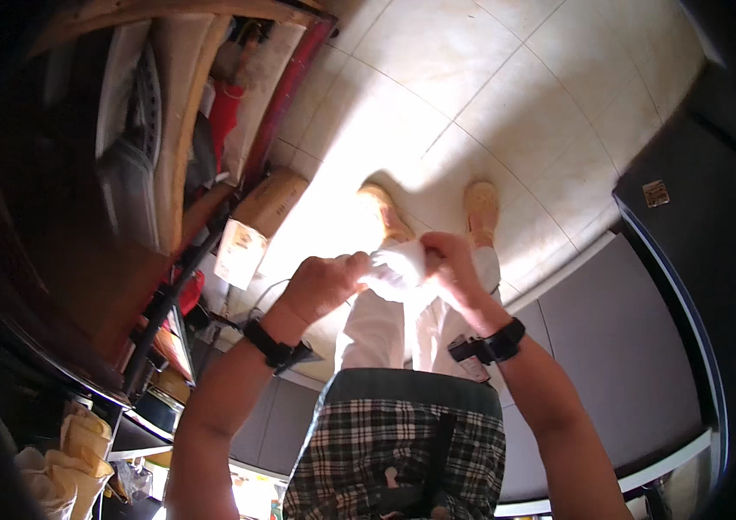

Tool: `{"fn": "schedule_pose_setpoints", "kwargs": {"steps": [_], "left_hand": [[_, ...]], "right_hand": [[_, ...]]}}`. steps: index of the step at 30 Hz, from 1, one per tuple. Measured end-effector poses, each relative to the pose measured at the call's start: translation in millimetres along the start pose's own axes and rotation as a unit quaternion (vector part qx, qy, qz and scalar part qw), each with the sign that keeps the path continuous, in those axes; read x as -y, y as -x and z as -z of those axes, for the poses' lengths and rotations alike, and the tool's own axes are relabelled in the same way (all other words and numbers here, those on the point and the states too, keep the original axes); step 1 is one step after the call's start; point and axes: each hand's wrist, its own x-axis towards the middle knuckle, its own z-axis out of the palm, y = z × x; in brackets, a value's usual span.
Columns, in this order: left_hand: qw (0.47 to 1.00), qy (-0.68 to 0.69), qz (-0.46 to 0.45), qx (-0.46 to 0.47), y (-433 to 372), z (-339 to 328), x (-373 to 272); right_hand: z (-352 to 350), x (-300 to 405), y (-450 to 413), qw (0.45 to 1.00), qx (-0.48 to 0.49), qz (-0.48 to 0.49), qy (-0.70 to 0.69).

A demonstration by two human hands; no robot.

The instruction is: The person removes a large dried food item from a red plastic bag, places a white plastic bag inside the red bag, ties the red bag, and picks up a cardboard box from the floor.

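A thin white item [400, 268], perhaps cloth or plastic, is stretched between my two hands above my legs; glare hides its detail. My left hand [323, 285] grips its left side with curled fingers. On its right side, my right hand [455, 270] pinches the edge. Both wrists wear black straps with small devices. Below the hands are light trousers, tan shoes [483, 208] and a dark plaid garment [400, 442].
A cardboard box [270, 205] sits on the tiled floor [517, 97] at the left, beside a wooden shelf unit [186, 130] with assorted things. Grey cabinet fronts [615, 338] and a dark appliance or cabinet [686, 156] stand at the right.
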Motion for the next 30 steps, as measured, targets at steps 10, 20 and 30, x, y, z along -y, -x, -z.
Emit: {"fn": "schedule_pose_setpoints", "kwargs": {"steps": [10, 20, 30], "left_hand": [[0.917, 0.265, 0.11, -0.278, -26.2, -8.2, 70.9], [0.692, 0.421, 0.251, -0.529, -163.7, 108.6, 188.1], [0.847, -0.238, 0.281, -0.385, -205.4, 163.8, 248.4]], "right_hand": [[42.7, 29.3, -35.3, 0.924, -0.064, -0.137, -0.352], [29.7, -9.3, -4.5, 0.893, -0.056, -0.16, -0.416], [24.6, -39.0, 1.3, 0.885, -0.056, -0.202, -0.416]]}}
